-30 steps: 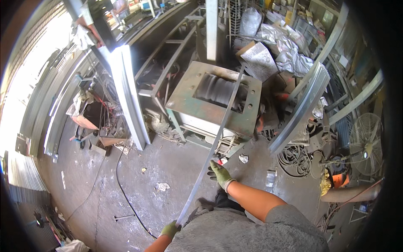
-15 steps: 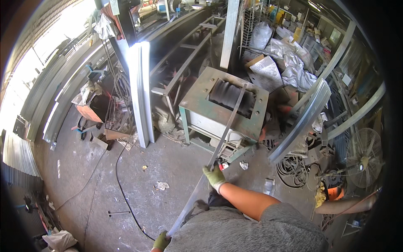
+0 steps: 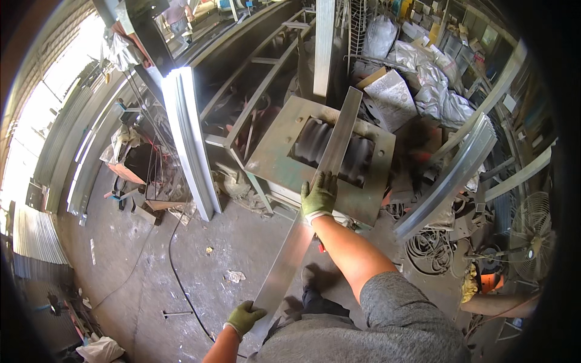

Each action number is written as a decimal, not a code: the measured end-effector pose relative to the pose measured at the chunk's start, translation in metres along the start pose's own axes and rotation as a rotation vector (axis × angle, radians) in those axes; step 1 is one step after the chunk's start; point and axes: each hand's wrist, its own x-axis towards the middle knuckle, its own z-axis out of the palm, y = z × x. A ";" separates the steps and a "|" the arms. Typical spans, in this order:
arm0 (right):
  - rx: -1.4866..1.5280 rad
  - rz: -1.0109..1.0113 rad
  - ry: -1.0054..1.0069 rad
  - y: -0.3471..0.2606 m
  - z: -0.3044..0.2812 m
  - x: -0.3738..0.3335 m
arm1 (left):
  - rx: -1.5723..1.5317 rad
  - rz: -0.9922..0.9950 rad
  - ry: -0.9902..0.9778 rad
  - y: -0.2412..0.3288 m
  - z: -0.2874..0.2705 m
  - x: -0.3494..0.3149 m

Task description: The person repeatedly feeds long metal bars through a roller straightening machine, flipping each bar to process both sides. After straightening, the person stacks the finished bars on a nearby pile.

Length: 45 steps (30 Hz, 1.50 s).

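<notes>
A long, flat metal bar (image 3: 281, 263) slants from my body up onto a box-shaped, worn green-grey machine (image 3: 272, 148). Its far end lies over the machine's opening, where dark ribbed rollers (image 3: 311, 142) show on both sides of the bar. My left hand (image 3: 245, 317), in a green work glove, is closed on the bar's edge near my waist, thumb over the top. Also gloved, my right hand (image 3: 321, 195) lies flat on the bar's upper face at the machine's near edge, fingers stretched forward. The bar's nearest end is hidden beside my shirt.
Bright metal profiles (image 3: 190, 145) stand upright left of the machine. A black cable (image 3: 175, 260) crosses the floor. Another metal length (image 3: 448, 175) leans at the right, above coiled hose (image 3: 430, 251) and a fan (image 3: 532, 242). A person (image 3: 177, 17) stands far back.
The bar has turned from nearly edge-on to broad face up. My right hand has moved forward along it and opened out flat. My left hand has come up and further into view.
</notes>
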 end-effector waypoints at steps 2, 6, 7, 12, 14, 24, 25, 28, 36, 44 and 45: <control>0.007 -0.019 -0.038 0.004 0.005 0.033 | -0.045 -0.002 0.066 0.026 0.016 0.003; -0.084 -0.026 -0.081 0.011 0.019 0.088 | 0.321 -0.048 0.268 0.085 0.029 0.025; -0.114 -0.019 -0.087 0.013 0.023 0.098 | 0.330 -0.056 0.258 0.097 0.029 0.030; -0.161 -0.015 -0.115 0.041 0.031 0.139 | 0.429 -0.077 0.196 0.138 0.032 0.057; -0.147 -0.045 -0.096 0.049 0.033 0.147 | 0.386 -0.038 0.181 0.140 0.034 0.064; -0.160 -0.146 -0.060 0.041 0.027 0.108 | 0.342 0.017 0.170 0.092 0.033 0.049; -0.142 -0.150 -0.057 0.039 0.024 0.100 | 0.339 0.016 0.163 0.083 0.032 0.046; -0.170 -0.163 -0.060 0.032 0.018 0.076 | 0.329 0.032 0.171 0.055 0.029 0.037; -0.061 -0.186 -0.070 0.003 0.013 -0.005 | 0.295 0.053 0.217 -0.032 0.022 0.011; -0.066 -0.172 -0.053 -0.019 -0.006 -0.082 | 0.320 0.023 0.204 -0.109 0.014 -0.012; -0.065 -0.177 -0.054 -0.019 -0.008 -0.090 | 0.332 0.020 0.192 -0.118 0.014 -0.016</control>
